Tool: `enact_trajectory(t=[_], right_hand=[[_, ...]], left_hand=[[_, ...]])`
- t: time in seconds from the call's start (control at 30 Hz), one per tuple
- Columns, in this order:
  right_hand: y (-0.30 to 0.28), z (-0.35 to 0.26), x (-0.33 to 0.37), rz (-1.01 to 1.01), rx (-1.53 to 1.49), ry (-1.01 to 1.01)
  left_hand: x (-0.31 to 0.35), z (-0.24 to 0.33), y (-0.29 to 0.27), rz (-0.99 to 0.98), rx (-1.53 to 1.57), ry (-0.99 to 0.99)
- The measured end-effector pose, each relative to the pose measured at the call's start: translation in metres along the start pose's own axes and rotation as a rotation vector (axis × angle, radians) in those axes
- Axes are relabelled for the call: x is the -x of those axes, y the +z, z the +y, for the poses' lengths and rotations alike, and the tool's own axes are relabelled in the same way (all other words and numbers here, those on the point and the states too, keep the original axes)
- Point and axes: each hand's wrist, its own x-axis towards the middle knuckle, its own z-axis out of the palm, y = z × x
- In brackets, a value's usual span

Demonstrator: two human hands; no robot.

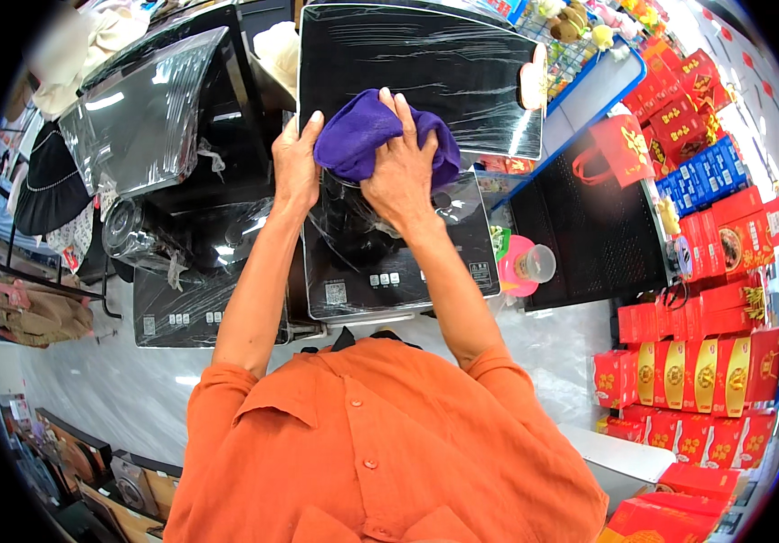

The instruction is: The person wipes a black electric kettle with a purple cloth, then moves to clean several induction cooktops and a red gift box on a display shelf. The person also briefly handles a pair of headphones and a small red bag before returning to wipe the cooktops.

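A purple cloth point(353, 136) lies bunched against the lower part of a glossy black panel point(416, 63), which is wrapped in creased clear film. My right hand point(401, 172) presses on the cloth, fingers bent over it, holding it to the panel. At the panel's lower left edge my left hand point(296, 167) grips the side, its thumb toward the front; its other fingers are partly hidden. Below the panel is a black base point(389, 262), also under film, with small white square marks near its front edge.
To the left stands a similar film-wrapped black machine point(149, 109). A pink jug with a clear lid point(525, 265) sits right of the base. Beyond it are a black perforated panel point(588, 235) and red gift boxes point(706, 371) stacked at the right. Hats and bags point(36, 312) hang at far left.
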Motion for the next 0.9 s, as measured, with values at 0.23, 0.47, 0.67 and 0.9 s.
enact_trajectory(t=[0.23, 0.47, 0.67, 0.9], right_hand=[[-0.042, 0.108, 0.04, 0.196, 0.133, 0.223], [-0.024, 0.04, 0.021, 0.211, -0.179, 0.165], [-0.037, 0.042, 0.0, -0.195, -0.148, -0.147], [-0.021, 0.112, -0.084, 0.07, 0.24, 0.148]], left_hand=[[-0.002, 0.0, -0.001, 0.0, -0.042, -0.012], [0.008, 0.01, 0.013, 0.014, -0.064, -0.061], [0.005, 0.013, 0.0, -0.007, -0.109, -0.068], [0.007, 0.012, 0.01, -0.026, -0.073, -0.061]])
